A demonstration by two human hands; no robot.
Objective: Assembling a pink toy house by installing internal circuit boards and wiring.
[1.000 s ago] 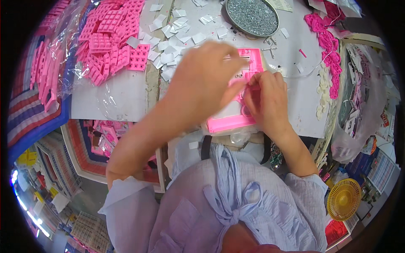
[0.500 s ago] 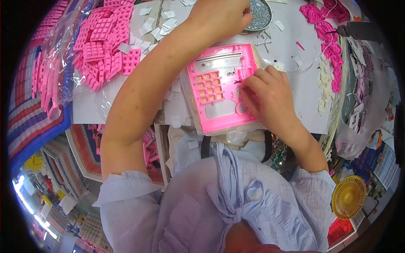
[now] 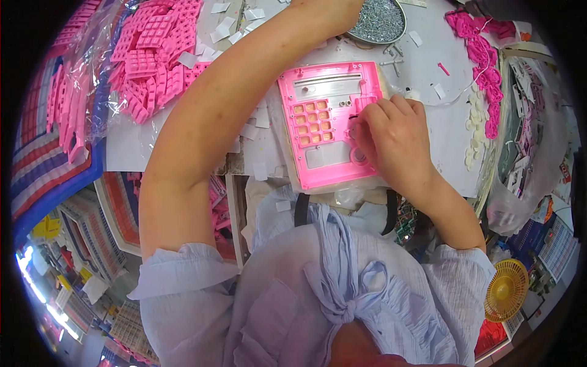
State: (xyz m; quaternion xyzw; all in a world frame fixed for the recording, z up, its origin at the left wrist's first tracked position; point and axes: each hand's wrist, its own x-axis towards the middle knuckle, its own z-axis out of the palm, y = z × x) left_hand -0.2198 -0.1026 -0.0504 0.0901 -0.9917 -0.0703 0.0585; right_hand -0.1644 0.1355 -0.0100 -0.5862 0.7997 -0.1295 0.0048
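Here, the panel (image 3: 335, 125) lies under the bent right hand (image 3: 393, 133); screws (image 3: 380, 23) sit beside the left hand (image 3: 338, 13). I cannot tell either grip.

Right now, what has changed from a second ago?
The left hand has moved from over the pink panel, away from the body, to the round dish at the top edge; whether it holds anything can't be seen. The right hand stays at the panel's right side; the panel stays put.

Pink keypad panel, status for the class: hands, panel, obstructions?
Left hand at screw dish, fingertips unseen. Pink keypad panel lying flat, right edge partly hidden by right hand.
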